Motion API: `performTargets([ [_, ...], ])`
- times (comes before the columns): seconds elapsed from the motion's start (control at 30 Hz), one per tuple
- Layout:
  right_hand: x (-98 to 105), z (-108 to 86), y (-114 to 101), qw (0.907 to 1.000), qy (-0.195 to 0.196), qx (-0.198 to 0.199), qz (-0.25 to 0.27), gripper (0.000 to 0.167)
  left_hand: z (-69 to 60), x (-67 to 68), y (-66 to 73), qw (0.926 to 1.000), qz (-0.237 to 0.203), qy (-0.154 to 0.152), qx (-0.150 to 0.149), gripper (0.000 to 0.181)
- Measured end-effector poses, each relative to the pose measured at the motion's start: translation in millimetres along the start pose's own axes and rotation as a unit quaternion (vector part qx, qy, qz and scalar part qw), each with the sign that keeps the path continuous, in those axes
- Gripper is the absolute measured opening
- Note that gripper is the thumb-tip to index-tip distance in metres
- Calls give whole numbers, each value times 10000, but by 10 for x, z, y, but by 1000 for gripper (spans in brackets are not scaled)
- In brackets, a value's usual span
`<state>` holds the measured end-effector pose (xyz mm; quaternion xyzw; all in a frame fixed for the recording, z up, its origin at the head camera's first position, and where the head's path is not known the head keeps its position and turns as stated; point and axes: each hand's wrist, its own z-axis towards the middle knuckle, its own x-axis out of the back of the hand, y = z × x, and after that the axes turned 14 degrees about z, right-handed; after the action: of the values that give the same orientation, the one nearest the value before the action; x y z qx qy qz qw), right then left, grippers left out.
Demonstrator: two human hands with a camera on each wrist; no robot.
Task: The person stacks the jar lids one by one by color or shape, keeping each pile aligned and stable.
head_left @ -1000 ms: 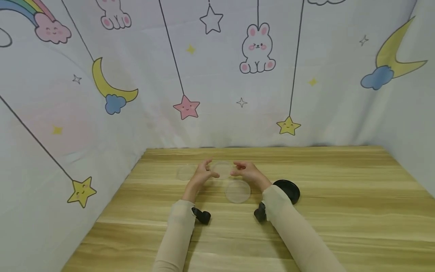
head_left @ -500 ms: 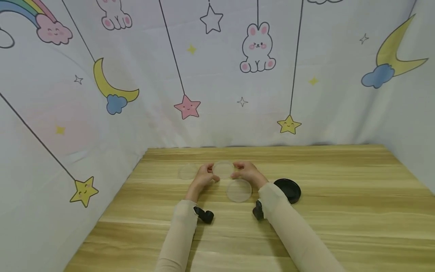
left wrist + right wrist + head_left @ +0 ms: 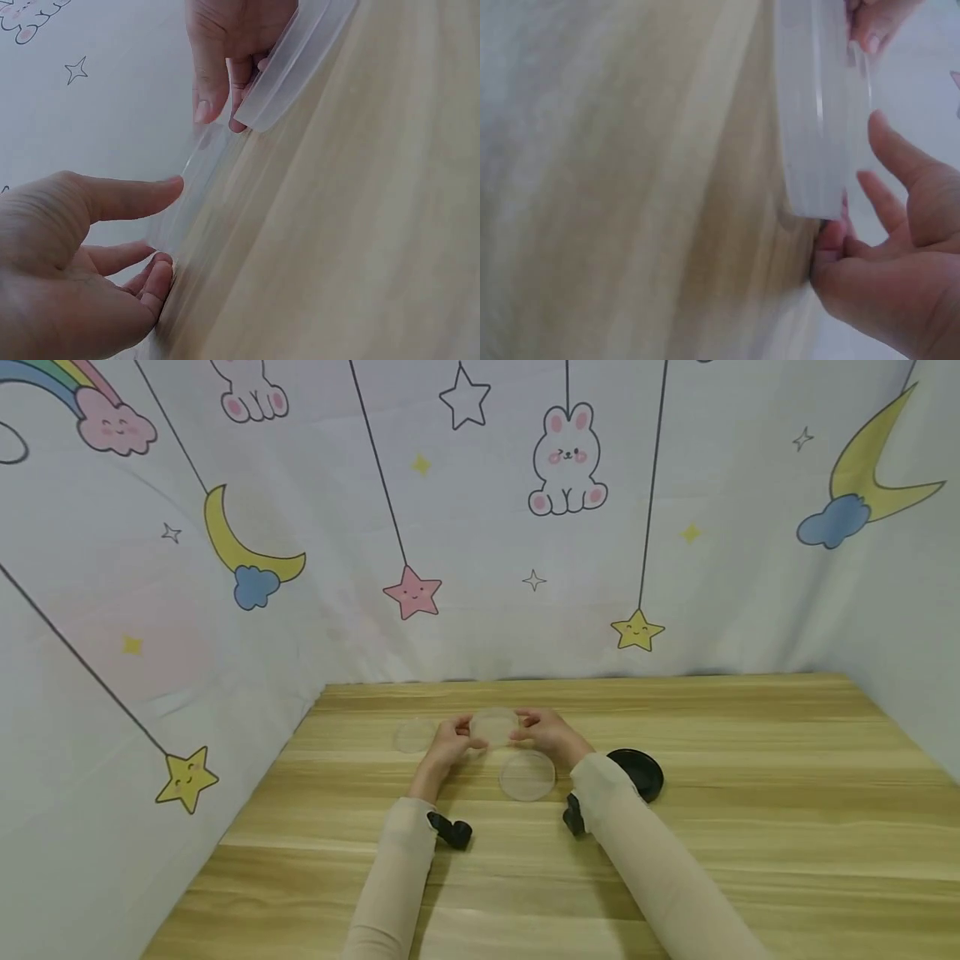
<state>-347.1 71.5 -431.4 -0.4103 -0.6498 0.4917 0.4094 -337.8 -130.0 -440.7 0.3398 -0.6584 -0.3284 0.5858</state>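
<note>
We find the left hand [image 3: 447, 745] and right hand [image 3: 547, 733] holding the middle clear dish [image 3: 495, 727] from both sides.
The fingers of each curve at its edges, left and right, parted from the thumbs only enough to span its side; the near clear dish [image 3: 527, 776] hides part of the right hold in our right wrist view. The held dish is toward the far side of the desk [image 3: 517, 893], though we cannot tell whether it rests there. Nearer to us lies that second dish; just left of the left hand we see the left clear dish [image 3: 415, 736]. The black dish [image 3: 647, 774] sits right, partly behind the right sleeve [image 3: 667, 868]. Beyond, we see a printed curtain [image 3: 480, 510].
</note>
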Motion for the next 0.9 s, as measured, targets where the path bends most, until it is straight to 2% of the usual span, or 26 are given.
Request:
performTargets([
  [0.13, 85, -22, -75, 9994, -211, -108, 242, 62, -6, 39, 84, 9992, -311, -233, 130, 67],
  [0.23, 150, -52, -130, 9988, -371, 69, 318, 63, -22, 86, 168, 9981, -526, -323, 64, 68],
  [0.47, 273, -223, -235, 9961, -247, 395, 749, 66, -129, 164, 400, 9943, -805, -393, -574, 70],
  [0.63, 370, -358, -279, 9929, -318, 579, 993, 65, -244, 121, 544, 9842, -1325, -463, -1083, 64],
  [0.73, 415, -422, -301, 9914, -389, 728, 1013, 65, -293, 88, 587, 9782, -1553, -467, -1296, 62],
  [0.9, 479, -547, -347, 9894, -384, 962, 1018, 67, -374, 53, 681, 9731, -1692, -426, -1502, 59],
])
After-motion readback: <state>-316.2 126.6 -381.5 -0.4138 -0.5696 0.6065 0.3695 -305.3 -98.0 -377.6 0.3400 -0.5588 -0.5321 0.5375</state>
